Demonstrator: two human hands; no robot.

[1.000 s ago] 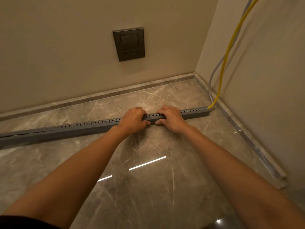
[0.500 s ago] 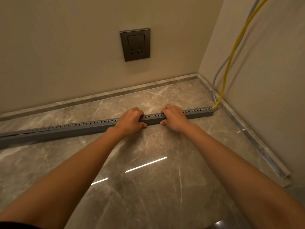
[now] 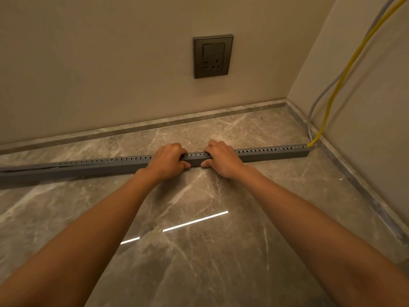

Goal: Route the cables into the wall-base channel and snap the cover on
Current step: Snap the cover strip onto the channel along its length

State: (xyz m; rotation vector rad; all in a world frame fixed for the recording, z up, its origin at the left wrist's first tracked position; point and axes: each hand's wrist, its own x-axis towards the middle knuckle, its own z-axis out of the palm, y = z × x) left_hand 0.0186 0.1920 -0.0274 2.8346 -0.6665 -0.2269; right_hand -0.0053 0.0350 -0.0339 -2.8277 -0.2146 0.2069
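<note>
A long grey slotted cable channel (image 3: 272,153) lies across the marble floor, away from the back wall, its right end at the right wall. My left hand (image 3: 168,160) and my right hand (image 3: 221,158) clasp it side by side near its middle, fingers curled over the top, thumbs on the front face. A yellow cable (image 3: 332,94) and a grey cable (image 3: 318,100) hang down the right wall; the yellow one enters the channel's right end. At the far left the cover looks slightly lifted from the channel. The cables inside are hidden.
A dark wall socket (image 3: 213,56) sits on the back wall above my hands. A stone skirting (image 3: 199,118) runs along the back and right walls. A strip of ceiling light reflects on the glossy floor (image 3: 194,221) between my forearms.
Both hands stay clasped on the channel at the same spot. The view has shifted a little to the left, so everything sits further right in the frame.
</note>
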